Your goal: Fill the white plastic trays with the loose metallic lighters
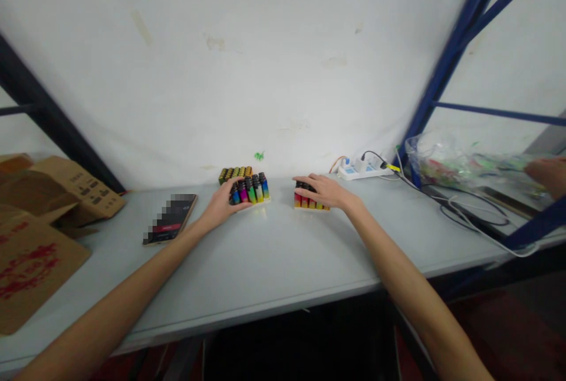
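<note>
My left hand grips the left side of a tray of multicoloured lighters, thumb along its front and fingers across the back. The lighters stand upright in rows with black tops, in blue, pink, green and yellow. To the right, my right hand is closed over a second tray of lighters, red and yellow, and partly hides it. A gap of bare tabletop lies between the two trays. Behind the left tray, against the wall, stands a block of yellow and black lighters that neither hand touches.
A phone lies left on the grey table. Open cardboard boxes stand at far left. A white power strip with cables sits back right, near a blue metal frame and plastic bags. Another person's hand shows at far right.
</note>
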Demonstrator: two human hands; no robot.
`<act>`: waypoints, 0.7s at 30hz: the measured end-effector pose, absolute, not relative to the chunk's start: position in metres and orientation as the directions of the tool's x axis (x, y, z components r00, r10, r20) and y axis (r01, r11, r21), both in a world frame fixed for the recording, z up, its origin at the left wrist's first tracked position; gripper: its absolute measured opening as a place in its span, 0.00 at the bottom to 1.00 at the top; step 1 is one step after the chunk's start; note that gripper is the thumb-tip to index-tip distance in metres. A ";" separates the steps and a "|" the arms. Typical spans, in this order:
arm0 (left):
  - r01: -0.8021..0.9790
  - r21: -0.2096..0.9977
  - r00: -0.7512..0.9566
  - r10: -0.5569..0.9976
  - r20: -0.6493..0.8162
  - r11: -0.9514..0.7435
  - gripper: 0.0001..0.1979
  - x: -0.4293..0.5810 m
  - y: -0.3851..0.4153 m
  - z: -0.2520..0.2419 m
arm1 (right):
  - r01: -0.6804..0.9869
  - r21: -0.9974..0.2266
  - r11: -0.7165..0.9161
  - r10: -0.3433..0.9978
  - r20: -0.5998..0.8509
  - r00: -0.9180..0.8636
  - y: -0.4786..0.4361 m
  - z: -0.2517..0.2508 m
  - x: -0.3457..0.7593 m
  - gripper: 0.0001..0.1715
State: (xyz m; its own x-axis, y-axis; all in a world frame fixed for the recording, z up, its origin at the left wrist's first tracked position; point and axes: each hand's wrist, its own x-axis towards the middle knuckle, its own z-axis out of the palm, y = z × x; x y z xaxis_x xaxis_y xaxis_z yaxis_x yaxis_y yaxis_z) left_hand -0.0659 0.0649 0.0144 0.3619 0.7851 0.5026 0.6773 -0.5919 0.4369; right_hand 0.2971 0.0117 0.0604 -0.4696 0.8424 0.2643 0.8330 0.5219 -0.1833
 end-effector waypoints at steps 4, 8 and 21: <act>0.664 0.472 0.347 0.798 0.493 -0.580 0.44 -0.067 0.070 0.009 | 0.880 -0.155 0.449 0.882 0.234 -0.408 0.004 0.058 0.284 0.43; 0.638 0.512 0.340 0.807 0.482 -0.575 0.46 -0.067 0.069 0.009 | 0.901 -0.154 0.406 0.903 0.217 -0.371 -0.003 0.060 0.274 0.46; 0.516 0.646 0.346 0.826 0.444 -0.563 0.50 -0.072 0.072 0.008 | 0.915 -0.147 0.376 0.908 0.253 -0.333 -0.005 0.061 0.269 0.54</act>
State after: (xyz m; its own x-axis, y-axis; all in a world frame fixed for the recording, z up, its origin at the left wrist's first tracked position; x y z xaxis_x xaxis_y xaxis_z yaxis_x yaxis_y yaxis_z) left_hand -0.0718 0.0722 0.0081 0.3460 0.8264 0.4442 0.5157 -0.5631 0.6458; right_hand 0.2694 -0.0049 0.0610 -0.3332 0.9083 0.2529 0.9147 0.3765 -0.1469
